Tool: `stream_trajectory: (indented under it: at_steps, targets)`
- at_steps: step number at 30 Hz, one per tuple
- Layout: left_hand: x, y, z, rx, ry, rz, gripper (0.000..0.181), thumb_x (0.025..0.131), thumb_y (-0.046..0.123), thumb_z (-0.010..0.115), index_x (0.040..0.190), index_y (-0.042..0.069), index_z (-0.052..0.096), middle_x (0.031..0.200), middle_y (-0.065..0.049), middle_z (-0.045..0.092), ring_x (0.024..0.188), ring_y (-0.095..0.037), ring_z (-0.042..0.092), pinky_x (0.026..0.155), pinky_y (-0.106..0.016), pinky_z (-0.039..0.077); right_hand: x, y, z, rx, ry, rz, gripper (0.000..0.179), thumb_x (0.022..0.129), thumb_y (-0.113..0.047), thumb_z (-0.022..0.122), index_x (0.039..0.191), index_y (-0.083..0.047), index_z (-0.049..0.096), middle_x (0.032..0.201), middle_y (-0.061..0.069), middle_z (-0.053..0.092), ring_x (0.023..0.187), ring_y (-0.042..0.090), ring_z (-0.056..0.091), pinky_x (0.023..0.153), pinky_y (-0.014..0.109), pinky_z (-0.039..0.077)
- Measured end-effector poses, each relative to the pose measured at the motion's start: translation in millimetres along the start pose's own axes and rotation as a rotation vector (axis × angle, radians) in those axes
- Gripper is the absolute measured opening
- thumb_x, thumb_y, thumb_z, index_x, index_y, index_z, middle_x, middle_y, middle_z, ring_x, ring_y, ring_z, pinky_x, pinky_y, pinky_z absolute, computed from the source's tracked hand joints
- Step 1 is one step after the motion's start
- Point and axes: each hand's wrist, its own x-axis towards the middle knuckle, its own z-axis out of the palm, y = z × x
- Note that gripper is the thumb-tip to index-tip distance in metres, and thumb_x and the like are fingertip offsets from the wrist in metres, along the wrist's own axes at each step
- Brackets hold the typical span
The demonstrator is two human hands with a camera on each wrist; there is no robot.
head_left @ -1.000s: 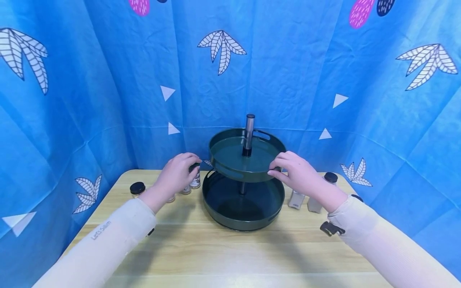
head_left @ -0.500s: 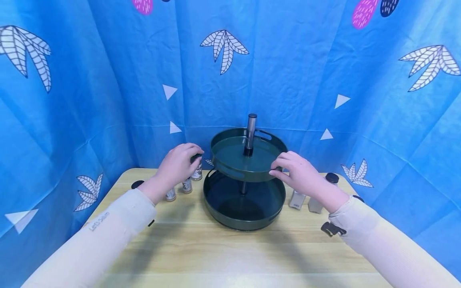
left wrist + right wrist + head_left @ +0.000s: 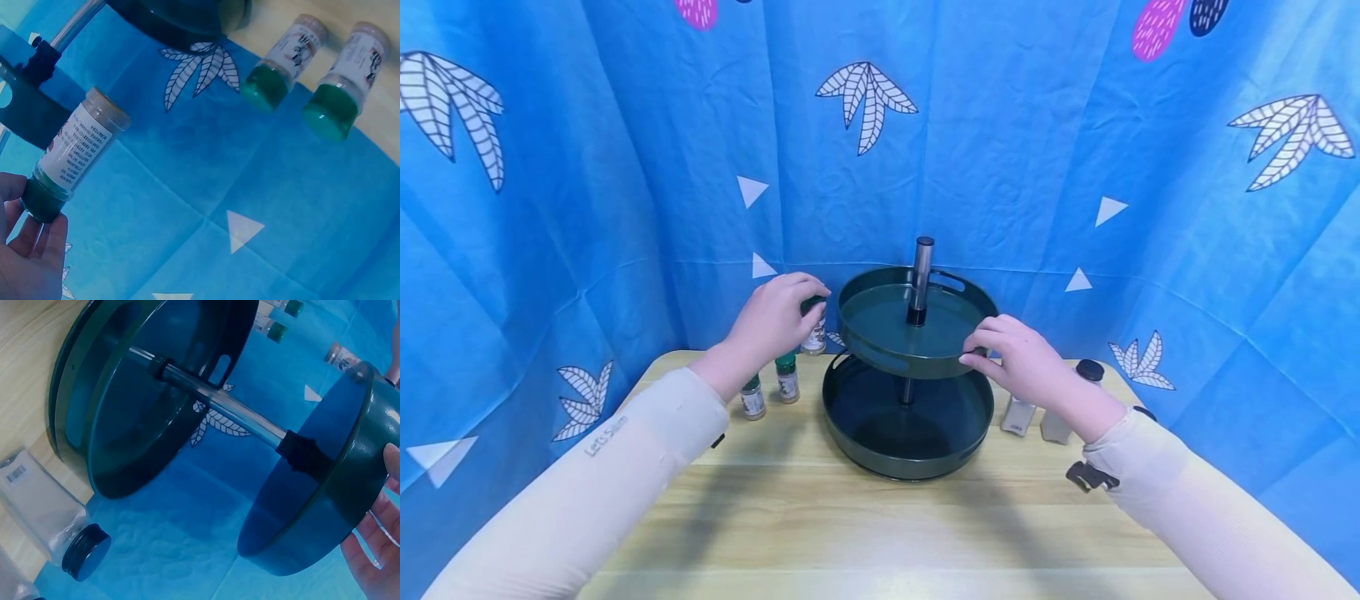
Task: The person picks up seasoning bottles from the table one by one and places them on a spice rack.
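Observation:
My left hand grips a spice jar by its green cap. The jar, with a printed white label, is lifted beside the upper tier at the left. My right hand pinches the front right rim of the upper tray of a dark green two-tier turntable organizer; in the right wrist view the thumb lies on the outer wall. The lower tray stands on the table below it, joined by a metal pole. Both trays look bare inside.
Two more green-capped jars, one nearer the organizer and one further left, stand on the wooden table. Clear bottles with black caps stand at the right, partly behind my right arm. A blue patterned curtain surrounds the table.
My left hand has risen, lifting the spice jar up off the table to the upper tray's height and slightly right. Green caps of the other jars have come into view. The right hand stays on the rim.

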Motion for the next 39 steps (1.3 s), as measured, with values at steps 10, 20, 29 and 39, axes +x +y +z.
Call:
stream_trajectory:
  at_steps: [10,20,29,39]
  targets:
    - [20.9,9.4,-13.0,-0.011,0.036,0.001,0.023,0.095,0.014,0.069,0.116,0.007,0.073,0.121,-0.010,0.068,0.116,-0.029,0.061,0.100,-0.044,0.050,0.4,1,0,-0.010,0.008,-0.012,0.013,0.086,-0.018,0.080,0.097,-0.014,0.075,0.095,0.000,0.068,0.091,0.019,0.058,0.074,0.036,0.054]
    - [30.1,11.6,-19.9,0.012,0.037,-0.004,0.023,0.097,0.015,0.067,0.117,0.007,0.073,0.121,-0.009,0.068,0.117,-0.029,0.060,0.102,-0.044,0.048,1.5,-1,-1,0.000,-0.010,0.005,0.012,0.087,-0.019,0.079,0.098,-0.014,0.075,0.096,0.000,0.069,0.092,0.019,0.059,0.076,0.036,0.054]
    - [42.1,14.9,-24.0,0.036,0.123,0.050,0.023,0.097,0.015,0.065,0.117,0.007,0.073,0.122,-0.010,0.068,0.118,-0.029,0.060,0.102,-0.043,0.048,0.8,-1,-1,-0.010,-0.014,0.011,0.013,0.087,-0.020,0.079,0.097,-0.014,0.075,0.096,0.000,0.068,0.091,0.019,0.058,0.074,0.035,0.054]
    - [49.1,22.5,-25.4,0.042,0.156,0.074,0.025,0.099,0.017,0.063,0.121,0.008,0.072,0.126,-0.009,0.066,0.120,-0.029,0.058,0.102,-0.043,0.048,0.5,-1,0,-0.007,-0.004,0.009,0.014,0.086,-0.019,0.080,0.097,-0.013,0.075,0.096,0.000,0.068,0.091,0.019,0.058,0.074,0.035,0.054]
